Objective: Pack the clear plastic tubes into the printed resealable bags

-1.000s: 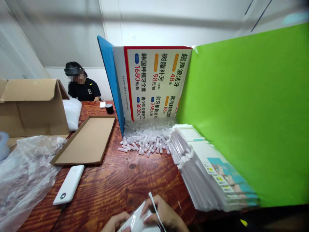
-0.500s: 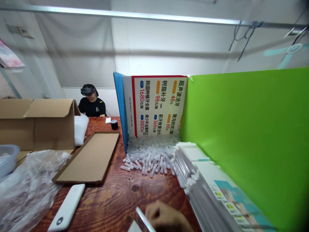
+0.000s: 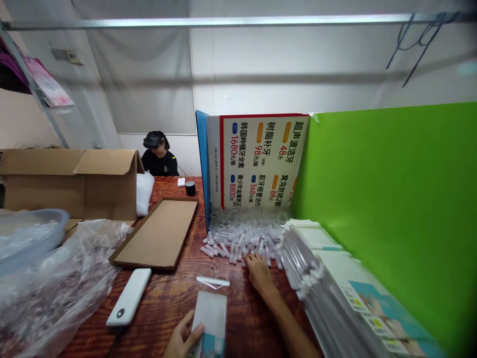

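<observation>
My left hand point(image 3: 185, 336), low in the view, is closed on the lower left side of a clear plastic packet point(image 3: 210, 311). The packet has a white upper part and a blue printed patch below, and its clear flap stands out at the top. At the near edge of a heap of small translucent plastic tubes point(image 3: 238, 243) is my right hand point(image 3: 258, 272). Its fingers stretch forward and touch the nearest tubes, slightly apart; their tips are partly hidden. To the right lies a long row of stacked flat packets point(image 3: 331, 303) with printed cards.
A green panel point(image 3: 387, 199) and a price board point(image 3: 261, 161) wall in the heap. On the left are a shallow cardboard tray point(image 3: 156, 233), a white power bank point(image 3: 130, 298), crumpled plastic film point(image 3: 85, 278), a basin point(image 3: 55, 233) and a carton point(image 3: 104, 194). A person point(image 3: 160, 156) sits at the far end.
My right hand has moved forward from the bottom edge to the tubes. My left hand has come into view with the packet, and the whole view has shifted slightly left.
</observation>
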Available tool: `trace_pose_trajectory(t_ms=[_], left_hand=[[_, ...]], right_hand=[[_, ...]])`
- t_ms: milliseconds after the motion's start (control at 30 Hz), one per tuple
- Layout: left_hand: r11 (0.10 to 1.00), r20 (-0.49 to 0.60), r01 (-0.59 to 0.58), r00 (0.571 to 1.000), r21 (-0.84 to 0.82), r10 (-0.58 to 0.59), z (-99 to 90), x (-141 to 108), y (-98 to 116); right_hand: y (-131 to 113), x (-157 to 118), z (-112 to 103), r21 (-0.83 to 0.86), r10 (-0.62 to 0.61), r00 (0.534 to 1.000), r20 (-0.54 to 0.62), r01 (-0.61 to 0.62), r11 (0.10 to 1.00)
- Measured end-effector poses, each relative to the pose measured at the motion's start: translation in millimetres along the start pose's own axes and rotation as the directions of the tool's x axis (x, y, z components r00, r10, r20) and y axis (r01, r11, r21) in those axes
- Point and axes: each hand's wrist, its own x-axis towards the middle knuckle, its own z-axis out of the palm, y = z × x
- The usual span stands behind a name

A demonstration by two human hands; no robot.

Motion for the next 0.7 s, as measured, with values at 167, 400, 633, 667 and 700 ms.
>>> trace_pose_trajectory(t_ms=[167,400,633,667,700], left_hand=[[0.996,0.066,-0.036,0.997,0.085,0.030,5.9,10.0,1.5],[0.986,0.246,0.006,0.968,0.167,-0.047,9.6,4.2,-2.5],[0.957,0.088,0.171,0.977,0.234,-0.196,14.8,-1.8,6.3],[0.955,0.086,0.173,0.976,0.240,-0.198,16.3,-2.0,7.6],[0.955,0.101,0.167,0.975,0.244,-0.196,18.0,-2.2,8.9]], right_hand=[[-10.2,-21.7,-20.8,0.153,-0.120,0.993,0.015,0.117,0.981],[-31.9,-81.6,-28.1,0.891,-0.183,0.970,0.158,-0.060,0.450],[-33.4,-112.8,-19.6,0.940,-0.065,0.978,0.197,-0.169,0.295],[-32.2,-116.0,-21.2,0.930,-0.083,0.979,0.188,-0.150,0.335],[-30.5,-118.8,-22.9,0.917,-0.095,0.980,0.173,-0.125,0.379]])
